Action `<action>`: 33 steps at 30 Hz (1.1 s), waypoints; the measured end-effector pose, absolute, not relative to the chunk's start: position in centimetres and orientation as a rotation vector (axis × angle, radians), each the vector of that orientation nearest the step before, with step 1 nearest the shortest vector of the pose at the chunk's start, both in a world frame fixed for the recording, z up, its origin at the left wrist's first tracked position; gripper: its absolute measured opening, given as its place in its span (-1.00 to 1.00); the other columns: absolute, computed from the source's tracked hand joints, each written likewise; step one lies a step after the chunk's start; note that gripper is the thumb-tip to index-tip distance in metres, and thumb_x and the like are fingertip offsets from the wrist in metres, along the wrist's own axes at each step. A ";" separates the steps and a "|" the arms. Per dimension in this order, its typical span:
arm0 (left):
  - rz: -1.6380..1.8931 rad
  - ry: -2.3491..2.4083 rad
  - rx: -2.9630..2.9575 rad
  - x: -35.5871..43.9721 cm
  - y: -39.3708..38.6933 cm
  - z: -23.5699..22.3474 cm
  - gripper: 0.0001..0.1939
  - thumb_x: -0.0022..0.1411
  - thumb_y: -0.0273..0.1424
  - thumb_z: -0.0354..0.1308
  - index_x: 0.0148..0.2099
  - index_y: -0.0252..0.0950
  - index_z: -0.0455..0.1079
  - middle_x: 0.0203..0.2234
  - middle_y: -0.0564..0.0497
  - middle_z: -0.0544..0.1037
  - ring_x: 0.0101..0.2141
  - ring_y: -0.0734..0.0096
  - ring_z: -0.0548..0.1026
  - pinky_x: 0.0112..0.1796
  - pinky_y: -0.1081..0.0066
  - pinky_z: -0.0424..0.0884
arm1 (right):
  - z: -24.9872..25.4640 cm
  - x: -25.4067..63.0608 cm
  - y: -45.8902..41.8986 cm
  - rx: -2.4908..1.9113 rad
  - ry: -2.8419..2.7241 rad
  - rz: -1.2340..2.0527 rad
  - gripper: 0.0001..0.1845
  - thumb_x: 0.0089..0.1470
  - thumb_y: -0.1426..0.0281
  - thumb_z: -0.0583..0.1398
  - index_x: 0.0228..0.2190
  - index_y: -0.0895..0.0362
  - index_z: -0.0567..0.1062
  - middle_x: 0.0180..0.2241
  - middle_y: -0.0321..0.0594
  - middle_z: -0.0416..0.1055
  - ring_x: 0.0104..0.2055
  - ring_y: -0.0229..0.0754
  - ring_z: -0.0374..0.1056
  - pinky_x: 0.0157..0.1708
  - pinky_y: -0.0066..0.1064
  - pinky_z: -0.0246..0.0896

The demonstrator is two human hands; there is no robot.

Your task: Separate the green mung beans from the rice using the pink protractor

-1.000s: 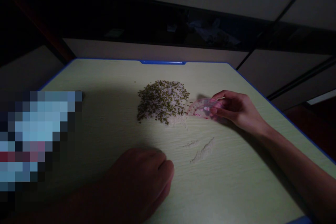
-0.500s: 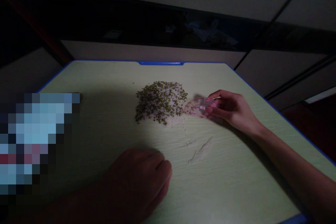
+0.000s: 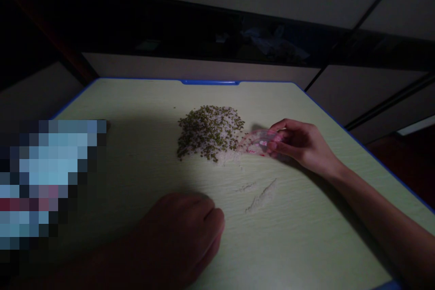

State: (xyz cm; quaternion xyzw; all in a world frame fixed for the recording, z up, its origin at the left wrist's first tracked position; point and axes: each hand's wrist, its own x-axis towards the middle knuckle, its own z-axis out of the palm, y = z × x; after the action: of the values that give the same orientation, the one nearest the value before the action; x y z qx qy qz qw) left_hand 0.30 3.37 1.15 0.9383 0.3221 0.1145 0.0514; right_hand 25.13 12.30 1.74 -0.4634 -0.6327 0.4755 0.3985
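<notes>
A heap of white rice-like grains mixed with green beans (image 3: pixel 210 131) lies on the pale table. My right hand (image 3: pixel 301 145) is closed, pinching a clear thin plastic piece with red print (image 3: pixel 256 142) between thumb and fingers. The plastic's left edge meets the right side of the heap. In shadow at the near side, my left hand (image 3: pixel 190 231) rests closed in a fist on the table. Nothing shows in it, and its palm is hidden. Whitish powder streaks (image 3: pixel 261 197) lie between the two hands.
The table (image 3: pixel 306 240) has a blue rim and a blue handle strip (image 3: pixel 210 82) at its far edge. A pixelated light-blue patch (image 3: pixel 57 154) covers something on the left. Beyond stand pale panels and a dark shelf (image 3: pixel 190 36) with indistinct items.
The view has shifted slightly. The plastic in my right hand has tilted a little, showing more of its rounded edge. My left hand stays in place.
</notes>
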 end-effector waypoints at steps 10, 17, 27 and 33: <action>0.371 0.987 2.870 0.3 3.5 1.2 -0.80 0.11 -0.58 -0.12 -0.49 -0.25 0.21 -0.63 0.12 0.35 -0.63 0.47 0.24 -0.59 0.37 0.09 | 1.6 24.7 12.4 -1.225 -1.560 1.175 -0.80 -0.20 0.54 0.26 -0.43 0.17 0.39 -0.62 -0.31 0.39 -0.59 -0.31 0.32 -0.61 -0.45 0.18; 0.369 0.989 2.864 0.4 3.4 1.3 -0.79 0.11 -0.59 -0.13 -0.49 -0.25 0.21 -0.63 0.12 0.35 -0.63 0.47 0.24 -0.60 0.37 0.08 | 1.8 25.0 12.3 -1.193 -1.607 1.193 -0.83 -0.16 0.53 0.25 -0.42 0.17 0.39 -0.62 -0.30 0.41 -0.59 -0.31 0.34 -0.60 -0.46 0.20; 0.315 0.993 2.835 0.2 3.4 1.3 -0.80 0.09 -0.60 -0.09 -0.50 -0.26 0.21 -0.63 0.12 0.36 -0.63 0.48 0.25 -0.57 0.40 0.09 | 1.9 25.4 12.2 -1.189 -1.651 1.262 -0.84 -0.15 0.49 0.26 -0.42 0.16 0.39 -0.64 -0.31 0.41 -0.61 -0.32 0.31 -0.65 -0.48 0.15; 0.328 0.991 2.840 0.3 3.3 1.4 -0.81 0.09 -0.60 -0.09 -0.51 -0.27 0.21 -0.64 0.10 0.36 -0.63 0.48 0.24 -0.58 0.40 0.08 | 2.0 25.7 12.1 -1.185 -1.667 1.258 -0.82 -0.17 0.46 0.28 -0.43 0.15 0.40 -0.61 -0.29 0.43 -0.59 -0.29 0.34 -0.63 -0.44 0.18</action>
State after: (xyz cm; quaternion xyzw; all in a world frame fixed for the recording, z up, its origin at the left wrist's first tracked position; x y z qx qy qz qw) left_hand 0.29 3.27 1.37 0.9371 0.3269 0.1082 0.0577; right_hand 25.74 12.14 2.00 -0.4600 -0.6471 0.4885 0.3619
